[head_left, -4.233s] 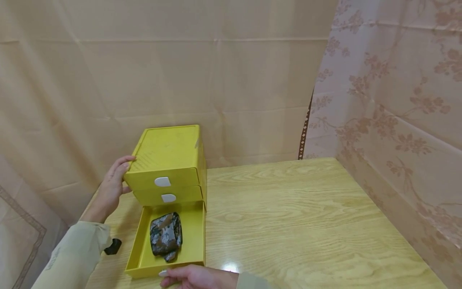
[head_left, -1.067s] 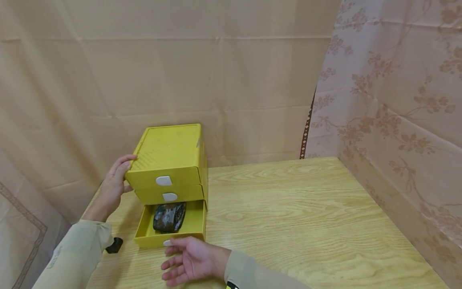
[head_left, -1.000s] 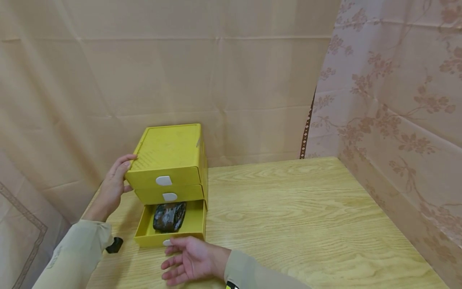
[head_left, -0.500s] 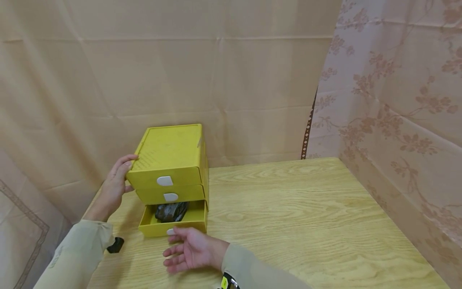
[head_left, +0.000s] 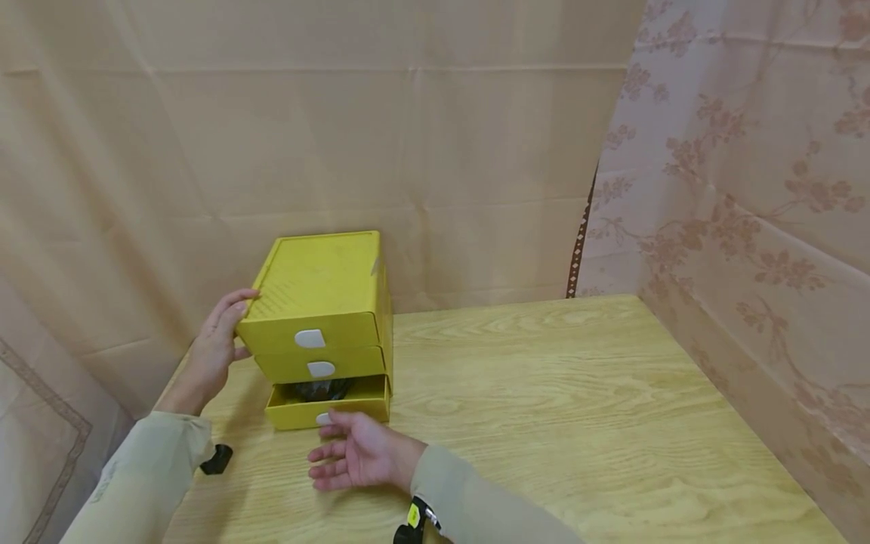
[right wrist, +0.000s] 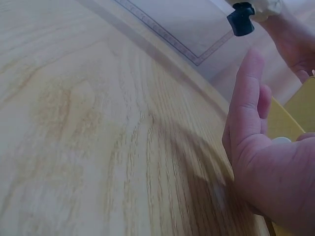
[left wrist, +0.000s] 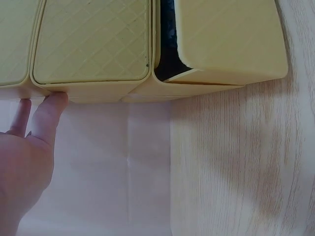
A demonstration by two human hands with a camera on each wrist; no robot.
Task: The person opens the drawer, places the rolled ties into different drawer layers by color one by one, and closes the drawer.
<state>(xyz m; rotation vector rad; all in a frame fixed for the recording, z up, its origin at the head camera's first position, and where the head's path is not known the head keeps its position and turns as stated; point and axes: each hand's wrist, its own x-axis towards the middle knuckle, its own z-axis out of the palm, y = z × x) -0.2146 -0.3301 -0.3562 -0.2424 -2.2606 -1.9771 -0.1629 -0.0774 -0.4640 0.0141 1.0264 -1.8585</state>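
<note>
A yellow unit of stacked drawers (head_left: 319,276) stands on the wooden table. Its bottom drawer (head_left: 294,417) is partly out, while the two above are closed. Inside the low drawer lies a dark, camouflage-patterned folded item (head_left: 322,390), mostly hidden beneath the drawer above. My left hand (head_left: 209,353) rests against the unit's left side, fingertips at the top edge; extended fingers (left wrist: 49,115) touch that side in the left wrist view. With the thumb at the white tab (head_left: 323,418) on the bottom drawer's front, my right hand (head_left: 363,453) has its other fingers spread loosely.
A beige curtain (head_left: 408,151) hangs right behind the unit, and a floral curtain (head_left: 748,227) borders the right side. Black camera mounts are at both wrists, the left one (head_left: 217,459) close over the table (head_left: 544,408).
The bottom drawer has slid inward, pushed by my right hand, which moved forward with it. More of the camouflage item is now covered. My left hand has stayed on the unit's side.
</note>
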